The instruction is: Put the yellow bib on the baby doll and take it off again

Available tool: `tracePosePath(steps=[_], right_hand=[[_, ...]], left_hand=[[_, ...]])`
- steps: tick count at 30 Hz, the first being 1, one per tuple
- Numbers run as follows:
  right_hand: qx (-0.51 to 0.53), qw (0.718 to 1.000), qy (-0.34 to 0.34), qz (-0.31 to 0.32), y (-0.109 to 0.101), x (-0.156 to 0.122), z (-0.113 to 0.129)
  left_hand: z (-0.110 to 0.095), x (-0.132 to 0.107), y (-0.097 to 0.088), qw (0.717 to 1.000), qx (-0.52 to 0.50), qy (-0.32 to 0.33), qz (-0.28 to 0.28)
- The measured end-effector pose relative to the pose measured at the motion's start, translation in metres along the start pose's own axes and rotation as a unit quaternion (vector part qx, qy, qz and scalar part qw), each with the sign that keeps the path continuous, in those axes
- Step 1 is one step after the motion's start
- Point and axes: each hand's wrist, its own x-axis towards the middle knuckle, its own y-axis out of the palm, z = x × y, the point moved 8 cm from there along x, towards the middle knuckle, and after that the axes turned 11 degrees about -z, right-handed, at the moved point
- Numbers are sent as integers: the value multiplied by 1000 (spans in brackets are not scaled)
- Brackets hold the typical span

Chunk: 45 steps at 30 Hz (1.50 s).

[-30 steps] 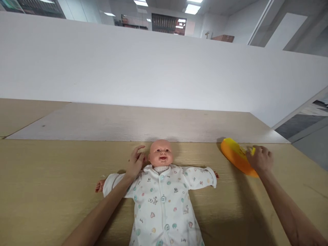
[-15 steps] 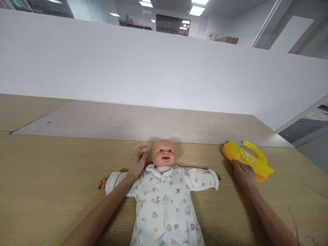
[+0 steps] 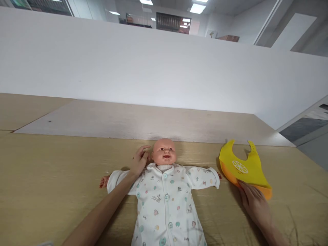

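Observation:
A baby doll (image 3: 166, 201) in a white printed sleepsuit lies on its back, head away from me and arms spread. My left hand (image 3: 139, 160) is beside the doll's head, fingers loosely bent and apart, holding nothing; whether it touches the head I cannot tell. That forearm crosses over the doll's sleeve. To the doll's right, my right hand (image 3: 254, 201) grips the lower edge of a yellow bib (image 3: 239, 164) with an orange pocket and a white citrus-slice print. The bib's neck opening points away from me. My fingertips at the pocket are partly hidden.
The wooden tabletop (image 3: 56, 191) has a seam and a paler strip (image 3: 143, 118) toward the back. A white partition (image 3: 153, 68) rises behind it. Past the partition are a cardboard box (image 3: 230, 38) and ceiling lights. A small pale object shows at the bottom left edge.
My right hand has drawn toward me with the bib, which has turned and opened out flatter, so both neck straps now show. My left hand and the doll have hardly moved.

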Motion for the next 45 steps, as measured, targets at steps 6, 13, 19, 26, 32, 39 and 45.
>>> tracePosePath(steps=[6, 13, 19, 26, 32, 39, 45], right_hand=[[14, 999, 27, -11, -17, 18, 18], [177, 977, 79, 85, 8, 72, 89], [178, 981, 34, 73, 20, 97, 111], [221, 948, -65, 218, 31, 99, 151], [239, 910, -19, 338, 51, 111, 171], [254, 887, 4, 387, 67, 126, 176], [197, 902, 63, 379, 81, 142, 166]], left_hand=[[-3, -1, 0, 1000, 6, -1, -3], [-3, 1, 1, 1000, 3, 6, 11], [-11, -9, -16, 995, 87, 42, 38], [-41, -59, -41, 909, 243, 207, 267], [-26, -77, -52, 822, 454, 255, 232], [-13, -69, -44, 803, 519, 212, 202], [-17, -53, -51, 818, 548, 103, 137]])
